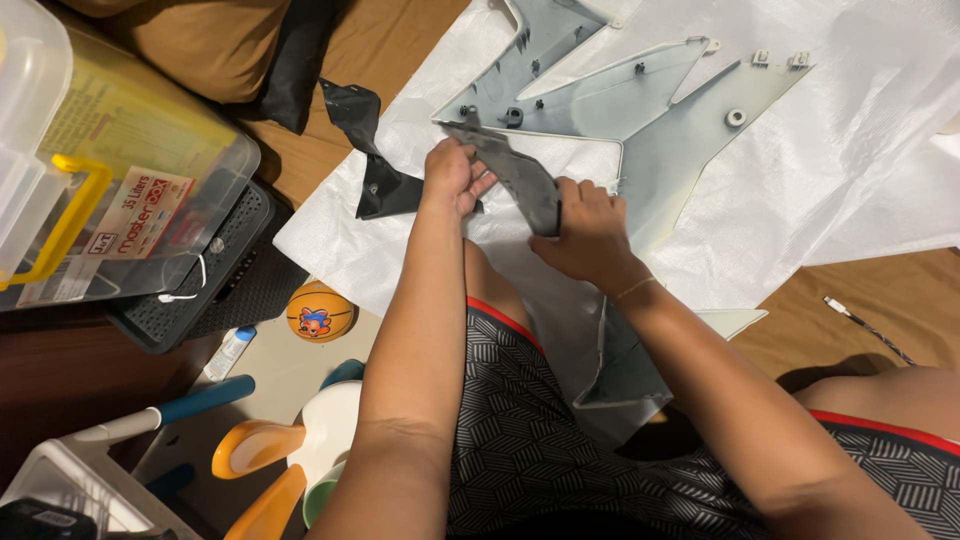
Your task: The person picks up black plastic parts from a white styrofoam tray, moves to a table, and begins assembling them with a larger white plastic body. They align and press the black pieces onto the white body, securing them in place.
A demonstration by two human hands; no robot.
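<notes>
Where hands grip, trim hidden

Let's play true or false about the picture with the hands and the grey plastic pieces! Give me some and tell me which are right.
1. Both hands, left hand and right hand, hold a dark grey plastic strip. True.
2. The small orange ball lies on the white sheet. False: it lies beside the sheet, near the clear storage box.
3. A large light grey panel lies on the white sheet. True.
4. The right wrist is bare. False: it wears a thin bracelet.
</notes>
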